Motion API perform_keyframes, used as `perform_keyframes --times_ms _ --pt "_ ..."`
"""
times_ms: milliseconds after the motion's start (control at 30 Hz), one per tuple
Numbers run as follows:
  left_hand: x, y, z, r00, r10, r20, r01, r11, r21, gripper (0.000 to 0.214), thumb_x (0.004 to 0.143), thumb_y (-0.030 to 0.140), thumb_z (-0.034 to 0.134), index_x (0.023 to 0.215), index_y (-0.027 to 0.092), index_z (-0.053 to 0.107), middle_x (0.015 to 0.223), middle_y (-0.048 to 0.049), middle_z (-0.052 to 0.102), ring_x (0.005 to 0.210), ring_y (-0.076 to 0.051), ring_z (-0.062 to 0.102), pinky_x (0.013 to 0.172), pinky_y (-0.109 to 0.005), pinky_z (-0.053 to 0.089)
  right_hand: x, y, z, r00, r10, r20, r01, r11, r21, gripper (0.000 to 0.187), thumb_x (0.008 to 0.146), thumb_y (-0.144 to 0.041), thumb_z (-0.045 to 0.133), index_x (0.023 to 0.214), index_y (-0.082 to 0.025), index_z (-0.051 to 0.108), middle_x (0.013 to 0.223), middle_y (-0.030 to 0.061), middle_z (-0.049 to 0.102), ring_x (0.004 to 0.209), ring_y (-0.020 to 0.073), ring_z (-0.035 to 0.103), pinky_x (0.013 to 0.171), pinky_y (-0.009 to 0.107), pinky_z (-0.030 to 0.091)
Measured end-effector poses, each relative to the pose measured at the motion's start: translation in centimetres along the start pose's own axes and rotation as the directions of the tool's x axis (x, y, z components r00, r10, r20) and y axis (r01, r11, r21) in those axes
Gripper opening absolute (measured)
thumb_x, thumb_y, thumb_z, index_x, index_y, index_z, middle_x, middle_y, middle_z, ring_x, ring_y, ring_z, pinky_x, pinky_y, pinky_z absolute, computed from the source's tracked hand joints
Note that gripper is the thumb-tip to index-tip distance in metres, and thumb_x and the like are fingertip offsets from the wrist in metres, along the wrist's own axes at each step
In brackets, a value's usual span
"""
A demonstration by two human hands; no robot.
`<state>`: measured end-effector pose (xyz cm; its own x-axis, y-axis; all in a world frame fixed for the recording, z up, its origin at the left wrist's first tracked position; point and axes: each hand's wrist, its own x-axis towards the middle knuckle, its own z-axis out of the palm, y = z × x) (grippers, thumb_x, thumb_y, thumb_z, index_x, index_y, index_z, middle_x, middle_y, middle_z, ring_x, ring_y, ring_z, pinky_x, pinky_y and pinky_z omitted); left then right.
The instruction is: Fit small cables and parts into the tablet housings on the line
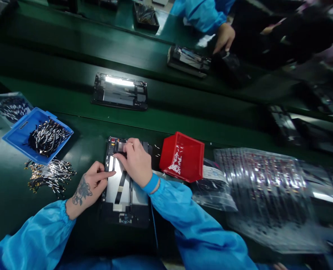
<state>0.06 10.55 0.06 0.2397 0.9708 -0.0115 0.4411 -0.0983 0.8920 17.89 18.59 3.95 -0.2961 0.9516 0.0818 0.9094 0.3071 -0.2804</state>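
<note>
Your right hand (pixel 135 161) lay on the upper part of the opened tablet (pixel 125 187), its fingertips pressed together on a small part near the top edge; what exactly they pinched there, I cannot tell. Your left hand (pixel 89 187) rested at the left edge of the tablet, the forefinger stretched out and touching the frame, the other fingers loosely curled, holding nothing. The tablet lay directly under both hands on the green bench (pixel 79 142), its long axis running away from you, so the top end was the far end and the right hand was nearer to it. A red bin (pixel 183 157) with small white parts stood just beside the tablet on the right. A blue tray (pixel 21 131) of thin cables stood well to the left, with loose cables (pixel 51 176) near it.
</note>
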Motion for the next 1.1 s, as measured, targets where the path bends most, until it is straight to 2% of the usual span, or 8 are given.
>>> perform_keyframes --times_ms 100,233,300,367,433,700,867,1100 --pt "-0.2 0.4 -0.1 1.000 0.016 -0.020 -0.014 0.996 0.085 0.039 0.087 0.011 0.042 0.109 0.025 0.071 0.089 -0.0031 0.051 0.082 -0.012 0.058 0.072 -0.022 0.051 1.1 1.2 -1.9 0.998 0.023 -0.057 -0.017 0.994 0.109 0.027 0.092 -0.042 0.052 0.081 -0.018 0.055 0.096 0.0070 0.056 0.080 0.0177 0.056 0.062 0.027 0.043" --pt "-2.4 2.1 0.6 0.996 0.058 -0.067 -0.023 0.896 0.443 0.038 0.090 0.021 0.044 0.122 0.026 0.064 0.115 -0.0108 0.058 0.099 -0.022 0.060 0.084 -0.035 0.054 6.2 3.1 -4.9 0.981 0.188 -0.045 -0.183 0.978 0.100 0.027 0.092 -0.039 0.051 0.082 -0.017 0.061 0.090 0.0060 0.060 0.078 0.0177 0.058 0.073 0.029 0.044" --pt "-4.4 2.9 1.8 0.992 0.127 -0.022 -0.090 0.803 0.589 0.044 0.088 0.036 0.053 0.131 0.027 0.057 0.133 -0.0139 0.054 0.117 -0.033 0.054 0.092 -0.047 0.051 10.2 3.8 -5.3 0.936 0.351 0.013 -0.352 0.934 0.060 0.028 0.090 -0.041 0.055 0.091 -0.014 0.064 0.102 0.0112 0.062 0.094 0.0233 0.060 0.083 0.032 0.043" --pt "-6.2 3.1 3.4 0.977 0.198 0.079 -0.200 0.727 0.657 0.063 0.079 0.052 0.061 0.138 0.032 0.048 0.144 -0.0118 0.047 0.130 -0.040 0.043 0.098 -0.056 0.047 14.2 4.6 -4.8 0.837 0.537 0.105 -0.546 0.832 0.097 0.041 0.086 -0.044 0.061 0.105 -0.008 0.063 0.119 0.0179 0.059 0.112 0.0292 0.055 0.093 0.035 0.040" --pt "-7.4 2.7 4.9 0.962 0.225 0.153 -0.267 0.668 0.695 0.074 0.074 0.063 0.061 0.141 0.038 0.042 0.147 -0.0076 0.044 0.133 -0.040 0.041 0.098 -0.060 0.046 17.6 5.3 -3.7 0.778 0.603 0.174 -0.626 0.769 0.132 0.051 0.083 -0.047 0.065 0.109 -0.003 0.062 0.121 0.0222 0.059 0.119 0.0329 0.052 0.096 0.036 0.039" --pt "-7.1 1.9 5.8 0.953 0.233 0.192 -0.291 0.541 0.789 0.073 0.079 0.065 0.052 0.144 0.038 0.034 0.150 -0.0030 0.038 0.134 -0.031 0.042 0.099 -0.049 0.051 22.3 4.2 -1.0 0.759 0.516 0.397 -0.650 0.626 0.431 0.030 0.093 -0.034 0.056 0.116 -0.015 0.058 0.115 0.0073 0.060 0.098 0.0190 0.061 0.084 0.040 0.054" --pt "-3.6 2.4 4.8 0.968 0.177 0.178 -0.243 0.481 0.842 0.071 0.082 0.060 0.055 0.144 0.034 0.036 0.152 -0.0072 0.036 0.138 -0.033 0.035 0.104 -0.052 0.044 22.7 1.3 -4.2 0.795 0.446 0.410 -0.589 0.408 0.698 0.014 0.093 -0.023 0.055 0.095 -0.010 0.060 0.075 0.0017 0.065 0.072 0.0139 0.064 0.072 0.030 0.056" --pt "9.3 1.7 1.5 0.996 0.039 0.085 -0.093 0.505 0.858 0.065 0.090 0.033 0.055 0.148 0.021 0.030 0.156 -0.0155 0.022 0.144 -0.037 0.018 0.109 -0.052 0.034 16.2 2.4 -14.0 0.856 0.474 0.207 -0.311 0.151 0.938 0.017 0.095 -0.012 0.038 0.094 -0.012 0.055 0.073 -0.0027 0.062 0.068 0.0088 0.063 0.080 0.027 0.054"
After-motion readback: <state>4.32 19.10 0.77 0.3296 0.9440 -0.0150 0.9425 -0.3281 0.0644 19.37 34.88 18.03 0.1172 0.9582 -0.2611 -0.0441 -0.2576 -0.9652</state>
